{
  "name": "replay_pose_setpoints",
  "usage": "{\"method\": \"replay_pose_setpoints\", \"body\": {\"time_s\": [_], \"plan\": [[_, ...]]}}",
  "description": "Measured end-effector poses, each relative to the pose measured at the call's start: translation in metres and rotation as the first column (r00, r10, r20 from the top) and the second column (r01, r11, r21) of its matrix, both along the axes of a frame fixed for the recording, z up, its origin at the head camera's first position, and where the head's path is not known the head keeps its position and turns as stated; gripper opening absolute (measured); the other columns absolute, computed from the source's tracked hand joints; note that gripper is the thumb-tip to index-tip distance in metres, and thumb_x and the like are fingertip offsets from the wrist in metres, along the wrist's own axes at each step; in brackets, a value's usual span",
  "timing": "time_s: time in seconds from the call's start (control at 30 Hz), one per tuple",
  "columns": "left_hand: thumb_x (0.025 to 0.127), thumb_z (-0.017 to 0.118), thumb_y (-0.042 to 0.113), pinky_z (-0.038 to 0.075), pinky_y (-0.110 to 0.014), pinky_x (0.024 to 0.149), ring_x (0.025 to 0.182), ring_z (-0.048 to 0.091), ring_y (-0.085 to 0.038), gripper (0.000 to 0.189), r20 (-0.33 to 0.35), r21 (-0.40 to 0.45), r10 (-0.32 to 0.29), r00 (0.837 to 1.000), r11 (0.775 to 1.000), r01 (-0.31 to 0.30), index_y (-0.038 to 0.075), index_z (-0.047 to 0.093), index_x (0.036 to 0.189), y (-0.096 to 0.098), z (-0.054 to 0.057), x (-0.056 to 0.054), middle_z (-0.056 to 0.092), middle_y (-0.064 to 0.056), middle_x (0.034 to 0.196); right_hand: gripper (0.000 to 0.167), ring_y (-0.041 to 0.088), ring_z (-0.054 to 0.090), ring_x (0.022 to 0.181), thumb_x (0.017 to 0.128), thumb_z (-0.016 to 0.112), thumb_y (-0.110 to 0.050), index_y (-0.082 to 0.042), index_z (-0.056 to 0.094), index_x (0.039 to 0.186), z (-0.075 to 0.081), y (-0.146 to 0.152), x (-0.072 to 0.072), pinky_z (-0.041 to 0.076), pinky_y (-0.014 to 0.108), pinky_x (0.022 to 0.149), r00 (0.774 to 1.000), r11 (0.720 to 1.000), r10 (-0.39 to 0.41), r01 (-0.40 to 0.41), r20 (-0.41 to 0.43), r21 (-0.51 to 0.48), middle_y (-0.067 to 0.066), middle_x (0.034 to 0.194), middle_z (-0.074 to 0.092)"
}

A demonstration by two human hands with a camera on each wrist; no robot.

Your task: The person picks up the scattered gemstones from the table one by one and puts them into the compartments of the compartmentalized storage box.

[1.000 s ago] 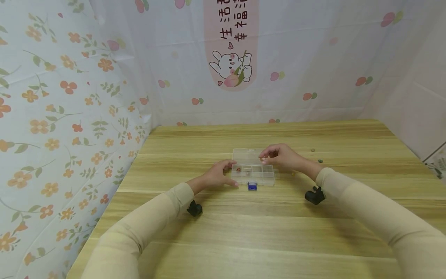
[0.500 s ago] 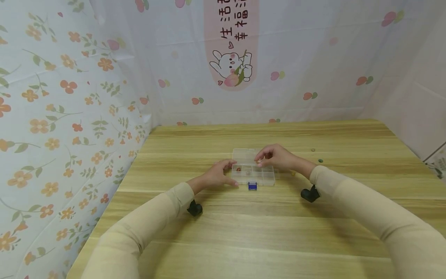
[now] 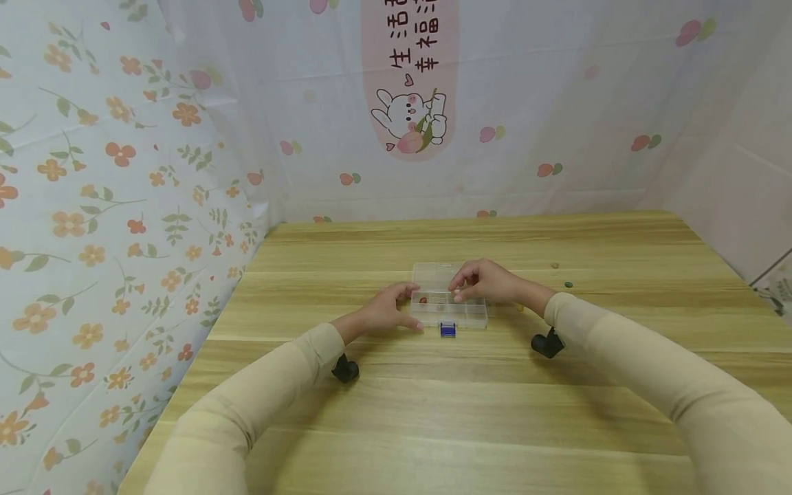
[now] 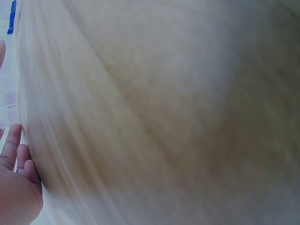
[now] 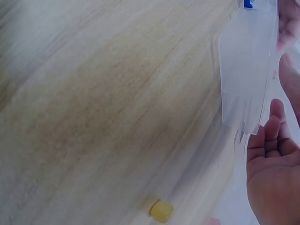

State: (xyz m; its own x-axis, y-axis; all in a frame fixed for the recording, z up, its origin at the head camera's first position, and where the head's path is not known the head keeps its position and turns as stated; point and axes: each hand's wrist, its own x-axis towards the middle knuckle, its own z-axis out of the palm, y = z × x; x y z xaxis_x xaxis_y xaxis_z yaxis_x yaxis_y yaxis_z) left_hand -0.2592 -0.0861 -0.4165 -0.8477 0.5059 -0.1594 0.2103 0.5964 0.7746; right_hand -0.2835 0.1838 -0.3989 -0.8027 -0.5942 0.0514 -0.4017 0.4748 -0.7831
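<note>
Clear box (image 3: 476, 316) sits lid-back on the desk (image 3: 445, 412), left hand (image 3: 383, 311) touching its left end, fingers loose. Right hand (image 3: 489, 280) hovers over it (can't tell if those fingers are pinching anything, tbh), yellow piece (image 5: 162, 211) nearby.

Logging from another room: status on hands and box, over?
Left hand at left side of open box. Right hand over it, grip unclear. Yellow piece on table, right of box; no obstruction seen.

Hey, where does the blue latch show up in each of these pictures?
Head: blue latch right of and below centre, on the near edge of the clear box.
Left wrist: top-left corner.
Right wrist: top edge, right of centre.
Shared landmark: the clear box, partly visible in every view.
</note>
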Motion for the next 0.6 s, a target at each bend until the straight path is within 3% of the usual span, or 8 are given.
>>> {"method": "replay_pose_setpoints", "body": {"time_s": [0.6], "plan": [[0.074,0.087,0.026,0.031,-0.043,0.108,0.127,0.044,-0.027,0.083,-0.009,0.009,-0.004,1.0,1.0,0.004,0.01,0.044,0.144,0.0002,-0.0005,-0.0015,0.05,-0.008,0.134,0.017,0.021,0.048,0.079,0.084,0.077,-0.01,-0.005,0.075,0.1,-0.0012,-0.0015,-0.0014,0.043,0.033,0.069,1.0,0.998,0.007,-0.008,0.025,0.055,0.006,0.097,0.062]]}}
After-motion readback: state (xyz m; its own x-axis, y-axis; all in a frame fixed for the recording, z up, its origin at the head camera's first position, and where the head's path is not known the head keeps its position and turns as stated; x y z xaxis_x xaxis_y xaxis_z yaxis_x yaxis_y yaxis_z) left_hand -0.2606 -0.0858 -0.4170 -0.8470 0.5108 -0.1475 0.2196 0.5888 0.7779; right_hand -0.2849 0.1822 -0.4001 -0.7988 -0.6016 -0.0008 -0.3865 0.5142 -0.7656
